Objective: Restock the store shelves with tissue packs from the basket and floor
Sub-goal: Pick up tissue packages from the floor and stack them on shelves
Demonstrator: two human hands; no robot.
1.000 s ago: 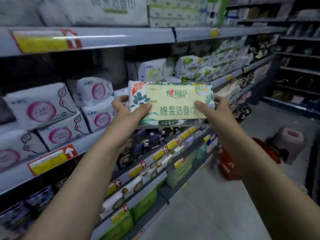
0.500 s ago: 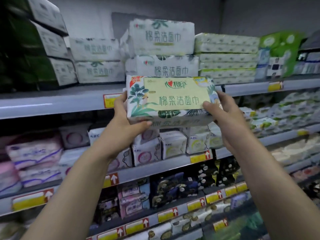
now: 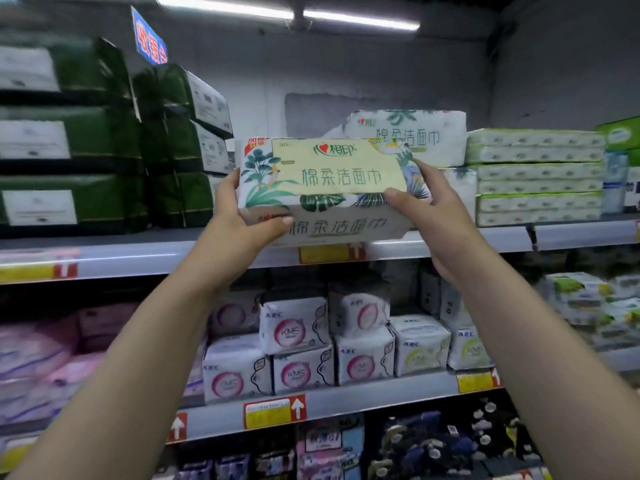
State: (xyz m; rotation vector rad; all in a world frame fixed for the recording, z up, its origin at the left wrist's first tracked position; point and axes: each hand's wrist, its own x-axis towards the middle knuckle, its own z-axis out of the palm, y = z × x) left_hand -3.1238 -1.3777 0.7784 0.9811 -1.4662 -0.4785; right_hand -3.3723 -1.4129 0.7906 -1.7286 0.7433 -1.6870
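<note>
Lifted to the top shelf (image 3: 173, 252) edge, the tissue pack (image 3: 332, 178), gripped by both hands (image 3: 239, 223) (image 3: 433, 216), faces stacked packs (image 3: 415, 133) behind.

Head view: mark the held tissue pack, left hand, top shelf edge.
held tissue pack (image 3: 332, 174), head view, yellow front label.
left hand (image 3: 237, 233), head view, back of hand.
top shelf edge (image 3: 138, 258), head view, bare front rail.

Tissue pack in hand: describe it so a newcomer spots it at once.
Find the top shelf, its grey edge crossing the view. Before its middle, the left hand and right hand grip a tissue pack by its ends. Unlike the matching packs stacked behind, it shows a pale yellow panel with green lettering.
</note>
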